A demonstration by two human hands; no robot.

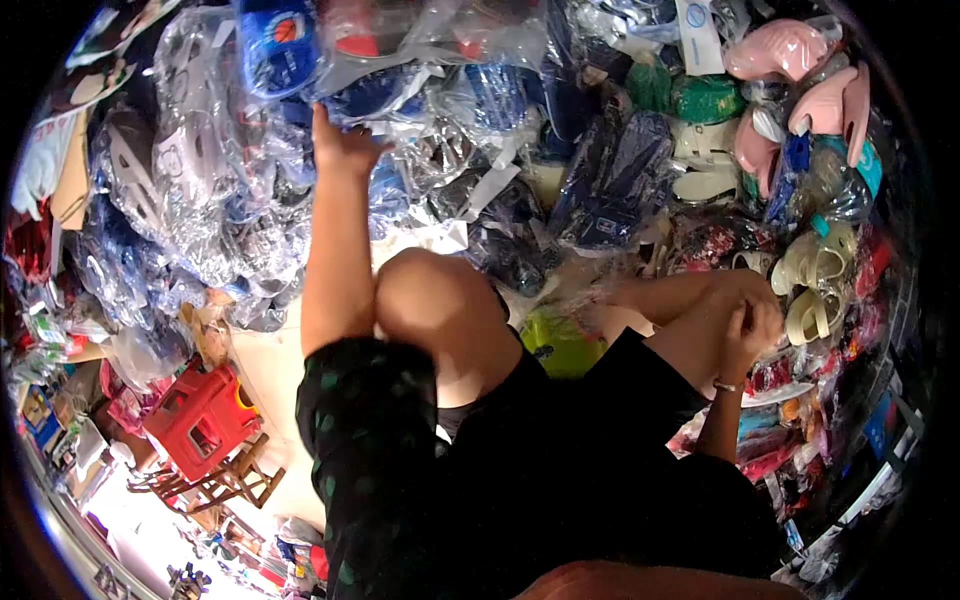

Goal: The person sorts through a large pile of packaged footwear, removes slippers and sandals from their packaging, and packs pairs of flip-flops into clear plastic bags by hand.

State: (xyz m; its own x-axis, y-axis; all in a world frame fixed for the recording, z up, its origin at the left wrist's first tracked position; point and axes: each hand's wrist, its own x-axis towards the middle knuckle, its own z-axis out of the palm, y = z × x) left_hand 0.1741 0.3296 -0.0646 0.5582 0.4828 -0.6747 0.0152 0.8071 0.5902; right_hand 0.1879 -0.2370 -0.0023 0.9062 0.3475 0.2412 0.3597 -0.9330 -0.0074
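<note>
My left hand [348,148] reaches forward over the bagged footwear, one finger stretched out and the thumb spread to the side. Its fingertip is at the lower edge of a blue slipper [280,55] with a basketball print; whether they touch I cannot tell. Nothing shows in its grasp. Against my bent right knee rests my right hand [753,325], its fingers loosely bent and partly blurred, holding nothing visible. Just ahead of my left hand lie dark blue slippers [375,92] in clear plastic. Grey-white slippers [190,150] in bags are piled to its left.
Dark bagged slippers [610,190], pink shoes [780,50] and cream clogs [815,290] are heaped ahead and to the right. A red plastic stool [200,420] stands at left by a wooden rack [235,475]. Something yellow-green [560,340] lies between my legs.
</note>
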